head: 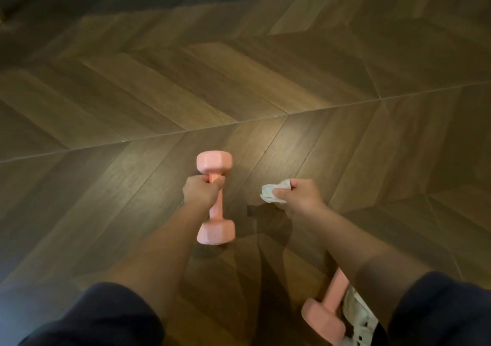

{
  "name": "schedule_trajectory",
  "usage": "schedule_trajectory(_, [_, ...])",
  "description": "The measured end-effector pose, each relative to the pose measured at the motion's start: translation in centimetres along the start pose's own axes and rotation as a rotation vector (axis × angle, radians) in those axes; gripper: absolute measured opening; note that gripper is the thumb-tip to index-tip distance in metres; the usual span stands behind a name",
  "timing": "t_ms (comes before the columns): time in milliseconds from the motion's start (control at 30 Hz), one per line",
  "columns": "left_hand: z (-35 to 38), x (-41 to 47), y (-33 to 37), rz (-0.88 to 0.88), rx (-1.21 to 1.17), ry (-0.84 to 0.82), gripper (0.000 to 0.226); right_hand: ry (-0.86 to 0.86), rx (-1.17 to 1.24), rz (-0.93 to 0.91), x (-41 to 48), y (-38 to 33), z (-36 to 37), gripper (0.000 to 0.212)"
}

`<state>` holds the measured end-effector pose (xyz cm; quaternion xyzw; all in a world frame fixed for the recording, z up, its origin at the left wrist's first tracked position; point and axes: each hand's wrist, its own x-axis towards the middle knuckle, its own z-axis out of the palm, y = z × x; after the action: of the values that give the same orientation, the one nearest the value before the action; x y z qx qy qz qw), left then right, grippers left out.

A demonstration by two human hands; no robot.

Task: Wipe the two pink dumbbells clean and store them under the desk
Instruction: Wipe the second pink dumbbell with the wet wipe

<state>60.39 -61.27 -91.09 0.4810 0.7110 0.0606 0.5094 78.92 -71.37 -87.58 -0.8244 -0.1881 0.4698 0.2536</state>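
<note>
Two hands work above the wooden floor (265,79): left hand (198,190) grips a pink dumbbell (215,199), right hand (299,194) pinches a crumpled wipe (272,191); second dumbbell (325,316) lies near.

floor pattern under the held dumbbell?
Brown wood-look chevron floor, seen in the head view, under the dumbbell gripped by the left hand.

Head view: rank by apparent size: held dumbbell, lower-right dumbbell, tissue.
1. Held dumbbell, whole in view, gripped by the left hand.
2. Lower-right dumbbell, partly hidden by the right arm and nearer the camera, so ranking these two is unsure.
3. Tissue, pinched in the right hand, clearly smallest.
</note>
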Motion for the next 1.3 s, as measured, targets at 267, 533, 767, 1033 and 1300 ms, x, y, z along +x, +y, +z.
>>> schedule_trajectory(267, [1.2, 1.6, -0.9, -0.007, 0.046, 0.04, 0.026, -0.007, -0.045, -0.008, 1.3, 1.4, 0.8, 0.01])
schedule_trajectory(533, [1.2, 2.1, -1.3, -0.006, 0.056, 0.025, 0.025, -0.04, -0.095, -0.04, 1.8, 1.6, 0.9, 0.007])
schedule_trajectory(767, [1.3, 0.4, -0.3, -0.07, 0.117, 0.074, 0.047, -0.101, -0.207, -0.09, 1.0, 1.7, -1.9, 0.019])
schedule_trajectory(1033, [6.6, -11.7, 1.3, 0.261, 0.245, -0.035, 0.042, -0.049, -0.626, -0.121, -4.9, 5.5, -14.2, 0.044])
schedule_trajectory(1300, [19.2, -15.3, -2.6, 0.088, 0.395, -0.665, 0.052, 0.168, -0.482, -0.058, -4.5, 13.0, -17.8, 0.012])
